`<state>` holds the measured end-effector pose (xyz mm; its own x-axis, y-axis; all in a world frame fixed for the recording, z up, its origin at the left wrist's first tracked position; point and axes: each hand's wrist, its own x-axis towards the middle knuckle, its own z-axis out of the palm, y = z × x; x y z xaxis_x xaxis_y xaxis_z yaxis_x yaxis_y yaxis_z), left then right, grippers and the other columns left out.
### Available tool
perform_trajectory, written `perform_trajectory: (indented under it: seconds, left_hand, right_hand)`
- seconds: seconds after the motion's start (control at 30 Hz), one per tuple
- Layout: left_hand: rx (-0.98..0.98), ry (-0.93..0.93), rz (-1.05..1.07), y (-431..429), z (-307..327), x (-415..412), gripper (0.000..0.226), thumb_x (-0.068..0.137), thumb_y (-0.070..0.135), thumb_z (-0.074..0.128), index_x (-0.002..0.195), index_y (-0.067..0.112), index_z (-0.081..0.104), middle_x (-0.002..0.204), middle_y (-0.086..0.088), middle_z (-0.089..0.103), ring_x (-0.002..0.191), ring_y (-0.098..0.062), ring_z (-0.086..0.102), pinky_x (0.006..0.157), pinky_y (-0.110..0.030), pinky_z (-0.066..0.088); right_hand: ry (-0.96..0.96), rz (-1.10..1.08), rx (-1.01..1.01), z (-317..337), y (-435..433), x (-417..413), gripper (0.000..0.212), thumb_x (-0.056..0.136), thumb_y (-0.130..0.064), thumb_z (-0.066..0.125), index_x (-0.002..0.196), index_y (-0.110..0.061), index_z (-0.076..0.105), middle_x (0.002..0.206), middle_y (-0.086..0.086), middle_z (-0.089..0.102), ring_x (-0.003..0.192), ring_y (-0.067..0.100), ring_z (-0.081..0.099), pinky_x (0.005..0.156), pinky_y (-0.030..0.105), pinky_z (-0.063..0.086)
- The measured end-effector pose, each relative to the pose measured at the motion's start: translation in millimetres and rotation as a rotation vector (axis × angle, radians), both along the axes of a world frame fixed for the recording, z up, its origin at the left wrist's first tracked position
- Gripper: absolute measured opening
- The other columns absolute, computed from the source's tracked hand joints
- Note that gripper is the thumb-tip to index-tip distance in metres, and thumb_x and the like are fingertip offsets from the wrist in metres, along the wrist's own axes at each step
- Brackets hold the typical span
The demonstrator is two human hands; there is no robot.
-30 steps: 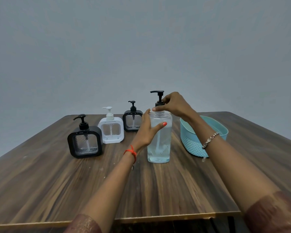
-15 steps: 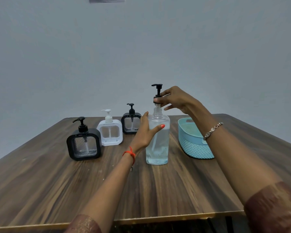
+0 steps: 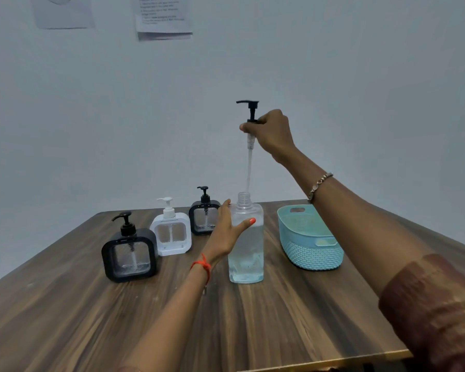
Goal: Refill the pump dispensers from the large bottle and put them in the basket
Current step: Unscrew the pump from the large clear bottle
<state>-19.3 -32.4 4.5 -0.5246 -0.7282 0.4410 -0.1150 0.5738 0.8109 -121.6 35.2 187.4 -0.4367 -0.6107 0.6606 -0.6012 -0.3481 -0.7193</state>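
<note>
The large clear bottle stands mid-table, about two-thirds full of clear liquid, its neck uncapped. My left hand grips its upper left side. My right hand holds the black pump head high above the bottle; its clear dip tube hangs down with its tip at the open neck. Three square pump dispensers stand to the left: a black one nearest, a white one, and a smaller black one behind my left hand. The teal basket sits to the right, with nothing inside.
The wooden table ends in a front edge near the bottom right. A pale wall stands close behind the table, with two paper sheets pinned high up.
My right hand has lifted the pump head straight up out of the large bottle, drawing the dip tube almost fully out. My left hand still holds the bottle. The camera tilted upward.
</note>
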Motion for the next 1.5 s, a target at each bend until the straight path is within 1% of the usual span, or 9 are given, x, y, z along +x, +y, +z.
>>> perform_trajectory:
  seconds: [0.1,0.17,0.43,0.63,0.87,1.13,1.27,1.4,1.5]
  left_hand:
    - [0.003,-0.002,0.0,-0.5,-0.1,-0.1,0.085,0.085,0.042,0.061,0.147,0.015,0.008,0.151,0.0,0.021,0.12,-0.002,0.026,0.096,-0.019,0.025]
    - [0.007,-0.001,-0.001,-1.0,-0.4,-0.3,0.086,0.085,0.042,0.061,0.147,0.016,0.008,0.151,0.0,0.021,0.12,-0.002,0.026,0.096,-0.019,0.026]
    - [0.007,-0.001,-0.002,-1.3,-0.5,0.1,0.084,0.085,0.041,0.06,0.146,0.016,0.009,0.15,0.0,0.024,0.119,0.0,0.027,0.094,-0.016,0.026]
    - [0.007,0.003,-0.002,-0.4,-0.7,-0.1,0.084,0.085,0.041,0.06,0.147,0.016,0.008,0.15,0.001,0.022,0.119,0.001,0.026,0.093,-0.014,0.025]
    - [0.033,0.011,-0.015,2.9,0.9,1.3,0.088,0.085,0.04,0.062,0.147,0.014,0.006,0.151,0.001,0.024,0.12,0.0,0.025,0.096,-0.016,0.024]
    - [0.031,0.019,-0.014,5.3,2.2,1.1,0.088,0.085,0.037,0.062,0.147,0.012,0.006,0.15,-0.001,0.026,0.12,-0.002,0.029,0.096,-0.017,0.026]
    - [0.053,0.03,-0.012,5.8,1.7,1.2,0.089,0.084,0.038,0.063,0.147,0.014,0.005,0.152,-0.002,0.025,0.128,-0.009,0.031,0.099,-0.021,0.027]
    - [0.05,0.045,0.008,7.0,-1.0,-0.1,0.089,0.084,0.038,0.063,0.147,0.015,0.005,0.152,-0.004,0.024,0.137,-0.017,0.029,0.105,-0.023,0.025]
    - [0.049,0.084,0.025,10.0,-3.0,-1.2,0.09,0.083,0.035,0.065,0.146,0.011,0.006,0.151,-0.01,0.027,0.137,-0.022,0.031,0.114,-0.039,0.027]
  right_hand:
    - [0.019,-0.01,-0.002,11.6,3.3,2.3,0.031,0.075,-0.009,0.071,0.058,0.005,0.049,0.058,0.021,0.049,0.052,0.017,0.042,0.048,0.022,0.032]
    - [0.046,-0.009,0.008,16.1,4.0,4.2,0.024,0.076,-0.009,0.069,0.064,-0.008,0.048,0.061,0.012,0.041,0.054,0.017,0.037,0.044,0.02,0.027]
    - [-0.034,0.018,0.029,19.4,0.9,-2.2,0.032,0.081,-0.013,0.068,0.068,-0.011,0.038,0.088,0.019,0.062,0.066,0.022,0.057,0.047,0.017,0.034]
    - [-0.079,-0.026,-0.22,28.0,24.2,-5.3,0.044,0.078,-0.022,0.071,0.079,0.02,0.06,0.083,0.035,0.065,0.064,0.021,0.055,0.059,0.034,0.045]
    - [0.008,0.038,-0.46,34.3,62.6,-22.4,0.021,0.075,-0.03,0.075,0.088,-0.014,0.071,0.085,0.001,0.067,0.071,0.013,0.055,0.061,0.03,0.046]
    - [0.249,0.079,-0.096,-101.5,61.9,-52.1,0.033,0.067,-0.002,0.078,0.098,-0.006,0.068,0.096,0.01,0.06,0.088,0.014,0.06,0.063,0.032,0.051]
    - [0.482,0.043,0.078,-176.6,61.7,-61.7,0.029,0.07,0.01,0.072,0.095,-0.004,0.069,0.091,0.012,0.06,0.08,0.011,0.059,0.073,0.01,0.046]
    - [0.705,0.007,0.367,-230.7,60.5,-71.9,0.03,0.08,0.005,0.06,0.108,-0.006,0.062,0.108,0.01,0.054,0.092,0.024,0.057,0.08,0.03,0.048]
    - [0.833,-0.042,0.511,-251.5,60.7,-75.5,0.034,0.082,-0.001,0.055,0.113,-0.012,0.052,0.115,0.003,0.047,0.096,0.02,0.054,0.075,0.029,0.045]
